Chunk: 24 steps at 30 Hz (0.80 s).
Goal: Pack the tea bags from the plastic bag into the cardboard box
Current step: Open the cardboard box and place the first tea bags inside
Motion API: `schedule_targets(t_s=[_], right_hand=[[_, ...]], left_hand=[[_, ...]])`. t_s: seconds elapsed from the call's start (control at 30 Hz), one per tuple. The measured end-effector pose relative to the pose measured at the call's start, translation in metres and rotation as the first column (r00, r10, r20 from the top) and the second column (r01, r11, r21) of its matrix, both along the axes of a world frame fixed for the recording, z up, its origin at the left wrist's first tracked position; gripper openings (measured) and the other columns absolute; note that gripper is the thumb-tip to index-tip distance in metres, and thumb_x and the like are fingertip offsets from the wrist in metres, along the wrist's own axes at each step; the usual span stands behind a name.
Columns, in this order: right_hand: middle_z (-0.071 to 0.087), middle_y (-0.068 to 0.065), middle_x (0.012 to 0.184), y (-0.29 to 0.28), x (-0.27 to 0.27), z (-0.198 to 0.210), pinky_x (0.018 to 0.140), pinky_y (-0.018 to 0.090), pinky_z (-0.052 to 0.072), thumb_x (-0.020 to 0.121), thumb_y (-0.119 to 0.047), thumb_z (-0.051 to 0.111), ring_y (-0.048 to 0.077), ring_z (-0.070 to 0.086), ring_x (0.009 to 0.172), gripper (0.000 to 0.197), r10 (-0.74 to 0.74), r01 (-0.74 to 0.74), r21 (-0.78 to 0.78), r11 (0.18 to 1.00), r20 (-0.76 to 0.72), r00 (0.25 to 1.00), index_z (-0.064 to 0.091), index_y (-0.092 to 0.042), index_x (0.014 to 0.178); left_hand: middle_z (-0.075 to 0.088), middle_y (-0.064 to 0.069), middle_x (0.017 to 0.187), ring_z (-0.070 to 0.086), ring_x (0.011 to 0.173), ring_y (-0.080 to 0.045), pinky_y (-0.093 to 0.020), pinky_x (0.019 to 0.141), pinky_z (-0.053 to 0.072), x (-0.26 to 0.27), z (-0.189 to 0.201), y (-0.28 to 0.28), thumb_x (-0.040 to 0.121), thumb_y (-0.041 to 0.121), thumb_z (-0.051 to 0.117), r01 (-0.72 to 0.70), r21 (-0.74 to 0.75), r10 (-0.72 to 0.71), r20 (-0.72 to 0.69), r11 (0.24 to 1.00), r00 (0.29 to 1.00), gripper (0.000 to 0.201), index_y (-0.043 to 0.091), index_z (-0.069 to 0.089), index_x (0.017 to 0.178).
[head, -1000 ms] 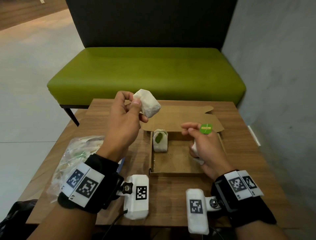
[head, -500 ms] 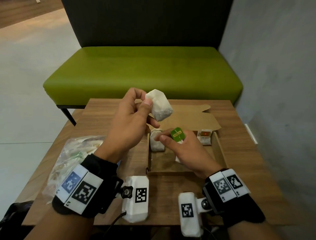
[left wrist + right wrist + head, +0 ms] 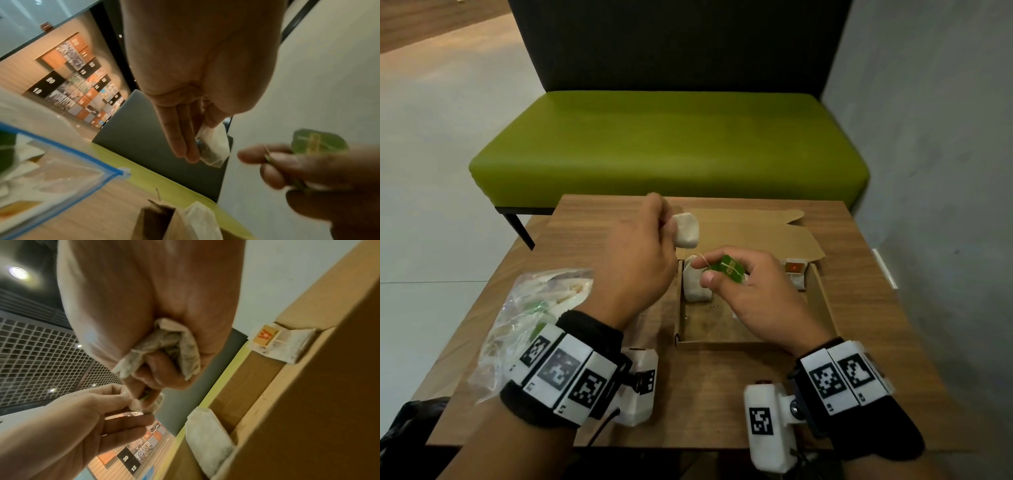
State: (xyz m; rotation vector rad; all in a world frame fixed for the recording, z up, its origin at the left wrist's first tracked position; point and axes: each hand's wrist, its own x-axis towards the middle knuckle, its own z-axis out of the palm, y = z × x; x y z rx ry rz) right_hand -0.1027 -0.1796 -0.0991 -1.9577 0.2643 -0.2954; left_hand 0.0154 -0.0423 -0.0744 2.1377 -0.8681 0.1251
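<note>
White tea bag [image 3: 686, 230] pinched by raised left hand [image 3: 633, 263]

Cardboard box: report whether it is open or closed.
Open. The cardboard box has its lid flap folded back flat, and tea bags stand inside.

The right hand [image 3: 148, 324] fills the upper middle of the frame, its curled fingers [image 3: 162, 369] closed round a crumpled tea bag [image 3: 164, 344]. At lower left the left hand [image 3: 82, 426] pinches something pale just beneath it. On the right, the cardboard box [image 3: 308, 402] holds two tea bags: a plain one [image 3: 207, 438] at lower centre, and one with an orange tag [image 3: 285, 344] at upper right.
</note>
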Motion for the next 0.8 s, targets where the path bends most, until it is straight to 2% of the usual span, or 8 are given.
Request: schedule_targets(t_s=[0.07, 0.13, 0.23, 0.33, 0.47, 0.57, 0.67, 0.8], right_hand=[[0.075, -0.011, 0.1, 0.001, 0.001, 0.004, 0.089, 0.042, 0.056, 0.094, -0.024, 0.07, 0.006, 0.068, 0.098, 0.009, -0.019, 0.019, -0.001, 1.0, 0.049, 0.999, 0.076, -0.03, 0.098], [0.076, -0.006, 0.095, 0.0, 0.002, 0.005, 0.084, 0.048, 0.059, 0.094, -0.022, 0.071, 0.014, 0.071, 0.092, 0.006, -0.024, 0.019, 0.056, 0.998, 0.092, 0.995, 0.076, -0.026, 0.095], [0.072, -0.011, 0.079, -0.006, 0.001, 0.003, 0.065, 0.027, 0.052, 0.096, -0.016, 0.068, 0.002, 0.065, 0.072, 0.008, -0.027, 0.01, 0.128, 0.992, 0.129, 0.991, 0.076, -0.016, 0.095], [0.069, -0.013, 0.074, -0.009, -0.001, 0.001, 0.06, 0.012, 0.044, 0.097, -0.01, 0.066, -0.003, 0.059, 0.064, 0.01, -0.041, 0.012, 0.201, 0.98, 0.14, 0.989, 0.076, -0.009, 0.097], [0.071, -0.007, 0.073, -0.009, -0.002, 0.005, 0.051, 0.01, 0.042, 0.097, -0.001, 0.062, -0.002, 0.059, 0.054, 0.012, -0.04, -0.019, 0.355, 0.935, 0.156, 0.987, 0.073, -0.005, 0.098], [0.059, -0.01, 0.052, -0.009, -0.004, 0.008, 0.036, 0.016, 0.029, 0.099, -0.001, 0.058, 0.001, 0.039, 0.037, 0.012, -0.046, -0.026, 0.468, 0.884, 0.143, 0.989, 0.07, -0.002, 0.101], [0.049, -0.003, 0.052, -0.012, -0.003, 0.007, 0.038, 0.023, 0.018, 0.099, -0.005, 0.059, 0.011, 0.029, 0.04, 0.013, -0.081, 0.0, 0.54, 0.842, 0.126, 0.989, 0.07, -0.003, 0.105], [0.045, 0.005, 0.065, -0.017, -0.003, 0.007, 0.037, 0.023, 0.021, 0.098, -0.004, 0.06, 0.009, 0.032, 0.042, 0.01, -0.162, 0.052, 0.605, 0.795, 0.129, 0.978, 0.069, -0.005, 0.102]], left_hand=[[0.063, 0.003, 0.07, 0.057, 0.058, -0.009, -0.027, 0.05, 0.042, -0.004, -0.001, -0.002, 0.1, 0.022, 0.05, 0.053, 0.112, -0.064, 0.1, 0.992, 0.993, 0.012, 0.027, 0.044, 0.092], [0.061, 0.004, 0.07, 0.053, 0.057, -0.007, -0.022, 0.048, 0.036, -0.008, -0.001, -0.003, 0.099, 0.022, 0.053, 0.146, 0.176, -0.166, 0.106, 0.974, 0.98, 0.01, 0.026, 0.046, 0.092], [0.066, 0.009, 0.078, 0.062, 0.068, -0.007, -0.02, 0.056, 0.042, -0.012, -0.002, -0.005, 0.097, 0.018, 0.057, 0.291, 0.162, -0.295, 0.0, 0.943, 0.956, 0.003, 0.021, 0.056, 0.099], [0.069, 0.015, 0.081, 0.065, 0.077, -0.003, -0.014, 0.061, 0.046, -0.013, -0.001, -0.006, 0.096, 0.012, 0.06, 0.389, 0.09, -0.371, -0.168, 0.917, 0.913, 0.012, 0.021, 0.063, 0.104], [0.072, 0.007, 0.08, 0.067, 0.075, -0.011, -0.028, 0.07, 0.054, -0.011, 0.0, -0.004, 0.095, 0.013, 0.064, 0.391, -0.05, -0.379, -0.386, 0.919, 0.841, 0.007, 0.017, 0.066, 0.101], [0.066, -0.003, 0.077, 0.061, 0.072, -0.012, -0.031, 0.071, 0.05, -0.011, 0.002, -0.002, 0.095, 0.012, 0.063, 0.365, -0.133, -0.382, -0.481, 0.921, 0.789, 0.006, 0.009, 0.066, 0.1], [0.061, -0.021, 0.087, 0.062, 0.078, -0.019, -0.04, 0.077, 0.053, -0.013, 0.003, -0.001, 0.093, 0.009, 0.065, 0.325, -0.193, -0.377, -0.546, 0.926, 0.749, 0.004, 0.006, 0.064, 0.095], [0.059, -0.008, 0.085, 0.061, 0.076, -0.018, -0.044, 0.078, 0.053, -0.012, 0.001, 0.0, 0.091, 0.007, 0.067, 0.255, -0.258, -0.362, -0.623, 0.932, 0.693, 0.011, 0.012, 0.06, 0.084]])
